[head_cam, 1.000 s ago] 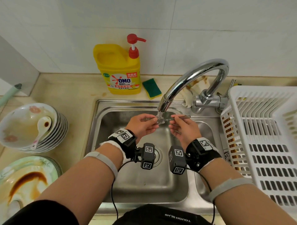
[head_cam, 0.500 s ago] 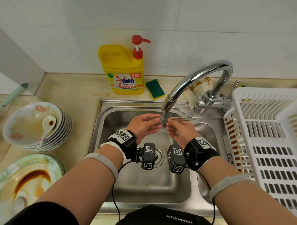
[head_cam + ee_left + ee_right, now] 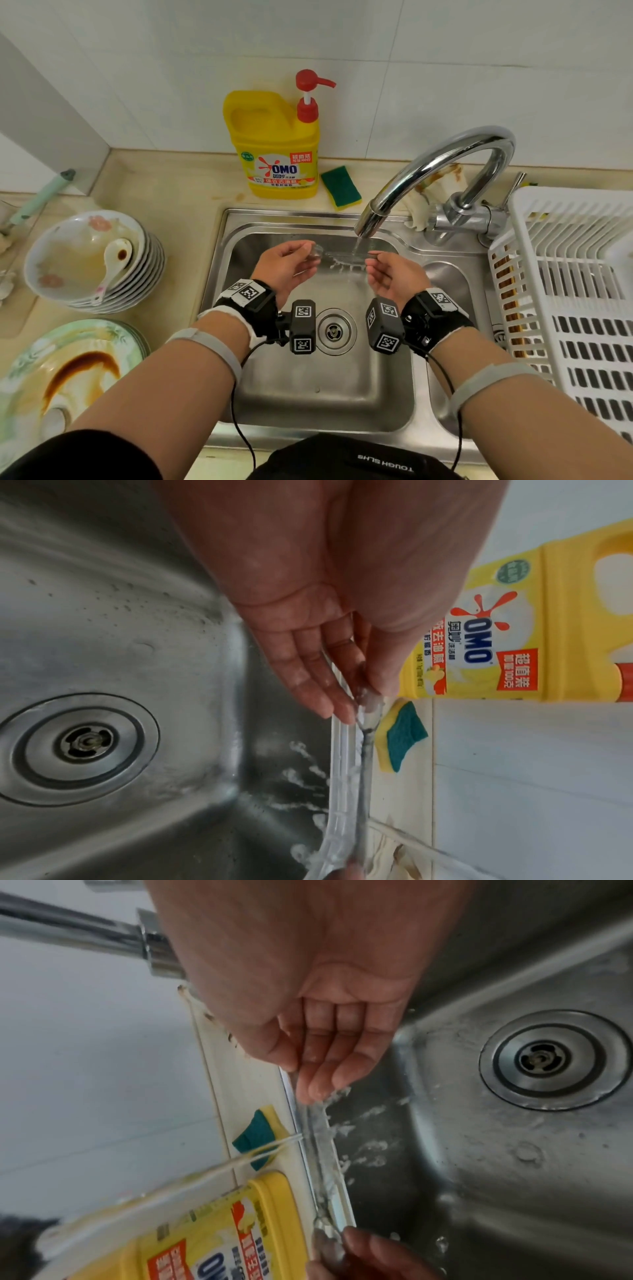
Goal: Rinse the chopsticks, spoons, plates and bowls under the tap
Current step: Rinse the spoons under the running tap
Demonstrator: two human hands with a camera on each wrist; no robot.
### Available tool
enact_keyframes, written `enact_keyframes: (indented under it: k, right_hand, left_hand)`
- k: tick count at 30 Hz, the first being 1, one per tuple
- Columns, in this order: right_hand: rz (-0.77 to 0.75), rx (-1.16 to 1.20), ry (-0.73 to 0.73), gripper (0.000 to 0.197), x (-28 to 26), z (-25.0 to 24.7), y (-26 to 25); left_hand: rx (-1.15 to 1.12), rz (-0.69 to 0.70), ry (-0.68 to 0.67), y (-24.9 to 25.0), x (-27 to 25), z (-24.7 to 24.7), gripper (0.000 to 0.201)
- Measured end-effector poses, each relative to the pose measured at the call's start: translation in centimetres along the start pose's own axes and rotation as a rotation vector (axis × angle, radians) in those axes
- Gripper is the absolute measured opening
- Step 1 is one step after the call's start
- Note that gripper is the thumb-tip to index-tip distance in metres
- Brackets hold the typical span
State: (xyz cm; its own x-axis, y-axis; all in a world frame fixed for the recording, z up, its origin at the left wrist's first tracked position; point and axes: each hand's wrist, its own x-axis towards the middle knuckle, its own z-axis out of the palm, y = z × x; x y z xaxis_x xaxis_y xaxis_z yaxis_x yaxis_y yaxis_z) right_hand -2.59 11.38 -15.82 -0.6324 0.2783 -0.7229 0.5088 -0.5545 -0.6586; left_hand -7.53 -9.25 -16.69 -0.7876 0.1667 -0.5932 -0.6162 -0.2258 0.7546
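A metal spoon (image 3: 342,255) lies level over the sink (image 3: 308,394), right under the tap (image 3: 428,171), whose thin stream of water splashes off it. My left hand (image 3: 308,249) pinches its bowl end, seen close up in the left wrist view as the spoon (image 3: 364,761) running out from my left hand (image 3: 356,699). My right hand (image 3: 372,257) pinches the handle end. From the right wrist, the spoon (image 3: 318,1150) stretches from my right hand (image 3: 298,1085) towards the other hand's fingers (image 3: 346,1250).
Stacked dirty bowls (image 3: 85,298) with a white ceramic spoon (image 3: 114,263) sit on the counter at left, stained plates (image 3: 68,370) in front of them. A white basket (image 3: 575,291) stands at right. A yellow detergent bottle (image 3: 274,147) and a sponge (image 3: 340,186) stand behind the sink.
My hands were close together around the spoon under the spout; they have slid apart to its two ends. The spoon stays in the stream.
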Motion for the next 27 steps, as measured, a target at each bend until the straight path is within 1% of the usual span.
enact_keyframes:
  k: [2, 7, 11, 12, 17, 19, 23, 27]
  right_hand:
    - [-0.021, -0.011, -0.032, 0.015, -0.2, 0.3, 0.1]
    - [-0.039, -0.091, -0.056, 0.008, -0.3, 1.4, 0.1]
    - [-0.064, -0.106, -0.126, 0.004, -0.5, 1.8, 0.5]
    - [-0.075, -0.098, -0.145, 0.005, -0.5, 1.8, 0.6]
    - [-0.096, -0.087, -0.208, 0.023, -0.6, 1.8, 0.7]
    - [-0.09, -0.081, -0.205, 0.024, -0.7, 2.0, 0.7]
    - [-0.101, -0.109, -0.164, 0.015, -0.6, 2.3, 0.7]
    - [-0.121, -0.109, -0.128, 0.006, -0.6, 2.0, 0.4]
  left_hand:
    - [-0.021, -0.003, 0.012, 0.2, 0.0, -0.1, 0.016]
    - [-0.012, -0.002, 0.031, 0.4, 0.0, -0.3, 0.009]
    - [-0.063, -0.007, 0.109, 0.6, 0.1, -0.6, 0.01]
    - [-0.079, -0.007, 0.126, 0.6, 0.2, -0.7, 0.012]
    - [-0.129, 0.006, 0.173, 0.5, 0.2, -0.9, 0.015]
    - [-0.138, 0.009, 0.187, 0.4, 0.2, -1.0, 0.017]
    - [-0.129, -0.005, 0.207, 0.3, 0.3, -1.0, 0.023]
    - [-0.11, -0.04, 0.193, 0.0, 0.4, -0.6, 0.018]
